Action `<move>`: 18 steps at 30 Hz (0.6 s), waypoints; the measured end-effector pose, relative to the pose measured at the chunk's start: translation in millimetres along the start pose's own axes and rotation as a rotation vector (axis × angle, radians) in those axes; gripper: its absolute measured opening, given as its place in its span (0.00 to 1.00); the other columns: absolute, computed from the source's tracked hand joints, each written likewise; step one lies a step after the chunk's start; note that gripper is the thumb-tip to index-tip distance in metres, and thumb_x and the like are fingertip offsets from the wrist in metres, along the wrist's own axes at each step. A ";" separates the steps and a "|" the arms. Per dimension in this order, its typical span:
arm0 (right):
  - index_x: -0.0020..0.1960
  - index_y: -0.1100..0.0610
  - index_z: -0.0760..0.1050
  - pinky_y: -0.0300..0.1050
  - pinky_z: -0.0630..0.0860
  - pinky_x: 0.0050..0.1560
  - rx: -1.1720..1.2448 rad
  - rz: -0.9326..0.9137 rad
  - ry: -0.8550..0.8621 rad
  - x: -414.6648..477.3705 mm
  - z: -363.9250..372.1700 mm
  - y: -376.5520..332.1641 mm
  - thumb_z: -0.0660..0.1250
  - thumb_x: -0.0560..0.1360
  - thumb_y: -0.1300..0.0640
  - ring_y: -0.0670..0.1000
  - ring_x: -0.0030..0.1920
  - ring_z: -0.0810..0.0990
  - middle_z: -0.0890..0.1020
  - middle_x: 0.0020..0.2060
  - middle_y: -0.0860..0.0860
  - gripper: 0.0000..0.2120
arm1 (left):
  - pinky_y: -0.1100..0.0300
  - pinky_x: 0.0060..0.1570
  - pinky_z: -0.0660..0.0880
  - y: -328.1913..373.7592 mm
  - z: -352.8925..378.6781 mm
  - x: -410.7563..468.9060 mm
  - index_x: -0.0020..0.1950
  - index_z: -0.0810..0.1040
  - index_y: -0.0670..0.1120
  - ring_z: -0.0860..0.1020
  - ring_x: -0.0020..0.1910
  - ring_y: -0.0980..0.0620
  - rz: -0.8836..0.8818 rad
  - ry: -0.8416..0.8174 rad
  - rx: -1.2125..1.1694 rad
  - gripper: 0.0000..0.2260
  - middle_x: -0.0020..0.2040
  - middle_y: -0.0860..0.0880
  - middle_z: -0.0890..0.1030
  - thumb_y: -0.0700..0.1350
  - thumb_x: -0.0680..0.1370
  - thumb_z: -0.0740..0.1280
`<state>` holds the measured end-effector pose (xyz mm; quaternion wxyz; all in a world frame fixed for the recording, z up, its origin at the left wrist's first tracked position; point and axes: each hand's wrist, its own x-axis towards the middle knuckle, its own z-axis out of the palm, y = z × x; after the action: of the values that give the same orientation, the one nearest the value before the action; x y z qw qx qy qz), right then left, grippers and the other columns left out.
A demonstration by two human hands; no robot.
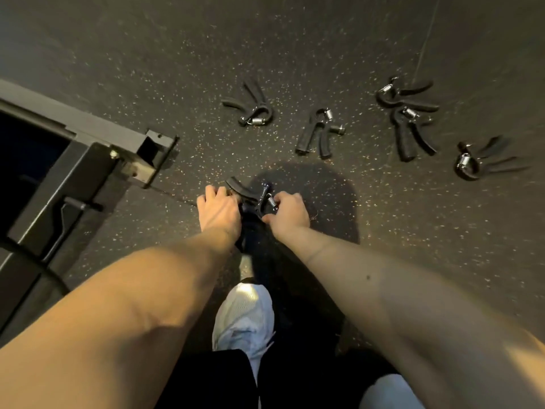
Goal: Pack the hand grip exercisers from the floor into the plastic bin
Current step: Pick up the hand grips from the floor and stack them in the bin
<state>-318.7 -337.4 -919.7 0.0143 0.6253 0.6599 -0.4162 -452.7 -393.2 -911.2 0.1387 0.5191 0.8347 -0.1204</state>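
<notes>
Both of my hands hold one black hand grip exerciser [253,199] low over the speckled floor. My left hand [217,211] grips its handle end. My right hand [287,212] pinches the end with the steel spring. Several more exercisers lie on the floor beyond: one [250,106] at centre left, one [317,134] in the middle, a pile of two [408,113] further right, and one [477,160] at the far right. The dark plastic bin [88,160] stands at the left, its inside dark and hidden.
A dark speckled rubber floor [177,69] fills the view. My white shoe [243,317] and dark trouser legs are below my hands. A thin cable [427,36] runs across the floor at the upper right.
</notes>
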 end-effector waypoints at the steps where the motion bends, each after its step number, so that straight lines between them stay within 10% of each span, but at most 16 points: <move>1: 0.64 0.52 0.75 0.48 0.74 0.61 0.054 0.015 -0.006 1.3 -0.2 2.4 0.77 0.72 0.54 0.56 0.59 0.78 0.73 0.62 0.53 0.22 | 0.47 0.63 0.64 0.8 -2.1 -0.5 0.61 0.78 0.53 0.66 0.63 0.43 0.015 -0.006 0.014 0.12 0.58 0.48 0.74 0.48 0.79 0.62; 6: 0.60 0.48 0.76 0.49 0.80 0.57 0.408 0.152 -0.048 -12.5 -23.5 22.3 0.79 0.70 0.55 0.52 0.53 0.82 0.81 0.55 0.51 0.21 | 0.49 0.54 0.75 8.6 -19.6 -14.9 0.56 0.80 0.55 0.65 0.62 0.46 0.135 -0.030 -0.200 0.10 0.50 0.53 0.70 0.44 0.78 0.65; 11: 0.54 0.49 0.70 0.56 0.85 0.46 0.560 0.165 0.030 -57.5 -101.9 49.0 0.77 0.70 0.64 0.55 0.42 0.86 0.83 0.46 0.56 0.22 | 0.59 0.46 0.65 71.1 -69.7 -40.1 0.57 0.79 0.54 0.67 0.56 0.52 0.297 0.034 -0.308 0.09 0.53 0.52 0.71 0.45 0.78 0.68; 18: 0.50 0.57 0.71 0.64 0.82 0.48 0.600 0.124 0.251 -168.7 -262.6 93.1 0.76 0.69 0.73 0.58 0.36 0.79 0.77 0.36 0.59 0.19 | 0.47 0.59 0.74 190.7 -155.2 -120.9 0.69 0.76 0.50 0.66 0.67 0.46 0.504 0.131 -0.350 0.16 0.61 0.47 0.75 0.49 0.80 0.67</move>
<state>-72.3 -337.6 -706.7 -0.2266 0.6871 0.4651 -0.5101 -246.5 -358.0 -734.2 0.1975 0.6847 0.6948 0.0972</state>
